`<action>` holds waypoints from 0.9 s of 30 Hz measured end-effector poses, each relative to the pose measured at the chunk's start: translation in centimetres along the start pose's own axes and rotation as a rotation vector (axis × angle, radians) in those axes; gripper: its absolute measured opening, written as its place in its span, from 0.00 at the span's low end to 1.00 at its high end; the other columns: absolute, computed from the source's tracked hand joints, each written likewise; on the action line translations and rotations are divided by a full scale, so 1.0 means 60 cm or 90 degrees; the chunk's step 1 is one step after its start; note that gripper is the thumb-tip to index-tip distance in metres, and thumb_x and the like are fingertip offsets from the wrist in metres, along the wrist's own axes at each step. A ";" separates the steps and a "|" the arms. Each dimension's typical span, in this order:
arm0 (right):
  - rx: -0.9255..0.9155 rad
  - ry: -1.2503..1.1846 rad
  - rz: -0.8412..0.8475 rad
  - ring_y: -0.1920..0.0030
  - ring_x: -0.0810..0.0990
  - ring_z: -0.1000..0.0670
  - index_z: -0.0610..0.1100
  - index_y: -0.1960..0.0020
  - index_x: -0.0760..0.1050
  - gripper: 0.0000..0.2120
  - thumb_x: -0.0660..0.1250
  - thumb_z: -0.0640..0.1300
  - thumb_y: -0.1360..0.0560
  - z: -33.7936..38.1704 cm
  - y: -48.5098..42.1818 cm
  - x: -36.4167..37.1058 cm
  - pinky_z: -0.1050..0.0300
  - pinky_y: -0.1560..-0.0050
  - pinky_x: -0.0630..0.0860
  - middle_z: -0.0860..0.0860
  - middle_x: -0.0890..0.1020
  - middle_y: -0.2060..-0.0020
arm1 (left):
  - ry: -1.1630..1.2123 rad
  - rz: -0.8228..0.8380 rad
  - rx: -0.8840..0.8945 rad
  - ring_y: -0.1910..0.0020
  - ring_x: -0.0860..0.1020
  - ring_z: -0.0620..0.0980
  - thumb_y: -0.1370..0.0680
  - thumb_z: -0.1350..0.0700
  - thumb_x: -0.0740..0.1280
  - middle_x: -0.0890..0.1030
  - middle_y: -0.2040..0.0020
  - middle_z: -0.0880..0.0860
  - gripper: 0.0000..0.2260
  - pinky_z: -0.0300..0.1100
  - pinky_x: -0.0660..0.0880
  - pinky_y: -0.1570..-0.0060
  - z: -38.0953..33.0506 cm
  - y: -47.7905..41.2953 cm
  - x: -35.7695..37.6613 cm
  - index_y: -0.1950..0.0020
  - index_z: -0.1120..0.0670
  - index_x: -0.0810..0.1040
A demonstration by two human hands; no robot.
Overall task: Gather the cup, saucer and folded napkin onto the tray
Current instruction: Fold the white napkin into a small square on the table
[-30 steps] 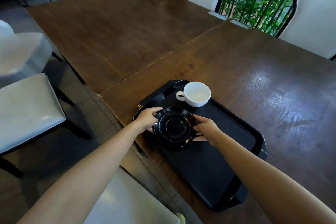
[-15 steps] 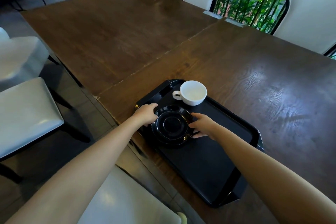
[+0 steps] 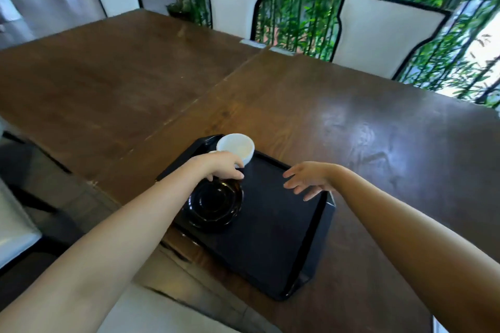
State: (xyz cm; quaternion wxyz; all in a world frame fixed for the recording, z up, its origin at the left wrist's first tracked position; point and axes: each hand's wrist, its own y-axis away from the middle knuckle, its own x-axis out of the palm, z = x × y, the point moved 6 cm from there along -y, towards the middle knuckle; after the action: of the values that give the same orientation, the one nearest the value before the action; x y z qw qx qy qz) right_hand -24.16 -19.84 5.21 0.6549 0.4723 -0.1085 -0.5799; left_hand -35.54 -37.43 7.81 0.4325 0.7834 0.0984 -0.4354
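Note:
A black tray (image 3: pixel 273 246) lies at the near edge of the wooden table. A black saucer (image 3: pixel 215 204) rests on its left part. Just beyond it, in the tray's far corner, stands a white cup (image 3: pixel 239 146). My left hand (image 3: pixel 220 166) lies between cup and saucer with curled fingers, covering the cup's near side and handle; whether it grips anything I cannot tell. My right hand (image 3: pixel 307 180) hovers over the tray's far right part, fingers spread and holding nothing. I see no folded napkin.
The table (image 3: pixel 351 130) is two brown wooden tops joined by a seam. White high-backed chairs (image 3: pixel 378 35) stand along the far side before green bamboo. Grey padded seats (image 3: pixel 13 224) stand to my left, close to the tray's overhanging corner.
Both hands have left the saucer's sides. My left hand moved up against the cup, and my right hand lifted away to the right and spread. The view tilted upward.

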 end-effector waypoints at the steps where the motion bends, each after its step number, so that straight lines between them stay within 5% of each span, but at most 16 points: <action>1: 0.001 0.001 -0.004 0.40 0.75 0.47 0.45 0.28 0.63 0.23 0.63 0.39 0.22 -0.013 0.015 -0.012 0.46 0.43 0.78 0.51 0.76 0.43 | -0.007 0.008 0.009 0.54 0.78 0.51 0.23 0.47 0.59 0.74 0.36 0.50 0.22 0.46 0.79 0.52 -0.022 -0.002 -0.002 0.29 0.47 0.65; 6: 0.003 -0.014 -0.021 0.35 0.74 0.44 0.45 0.28 0.63 0.24 0.64 0.40 0.23 -0.090 0.092 -0.072 0.48 0.43 0.79 0.46 0.74 0.34 | -0.026 0.016 0.075 0.42 0.74 0.51 0.23 0.46 0.60 0.70 0.31 0.48 0.22 0.47 0.80 0.50 -0.149 -0.012 -0.015 0.29 0.46 0.65; 23: 0.046 -0.147 -0.208 0.46 0.80 0.46 0.42 0.35 0.71 0.18 0.65 0.40 0.24 -0.484 0.330 -0.191 0.47 0.45 0.79 0.48 0.80 0.49 | -0.103 0.048 0.248 0.41 0.75 0.52 0.22 0.49 0.61 0.73 0.33 0.50 0.21 0.48 0.79 0.47 -0.621 -0.003 0.092 0.29 0.48 0.66; 27: 0.085 -0.170 -0.230 0.47 0.80 0.46 0.42 0.36 0.72 0.18 0.66 0.40 0.25 -0.584 0.365 -0.184 0.50 0.48 0.80 0.45 0.80 0.45 | -0.130 0.066 0.275 0.43 0.77 0.54 0.22 0.48 0.61 0.74 0.34 0.51 0.21 0.47 0.79 0.48 -0.699 -0.012 0.147 0.29 0.48 0.66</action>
State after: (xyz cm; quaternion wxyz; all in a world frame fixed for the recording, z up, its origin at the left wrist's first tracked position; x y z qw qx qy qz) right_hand 11.03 4.35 7.40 0.4874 0.4452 -0.1458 -0.7368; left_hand -5.58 -6.91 10.97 0.2848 0.8135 -0.0817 -0.5005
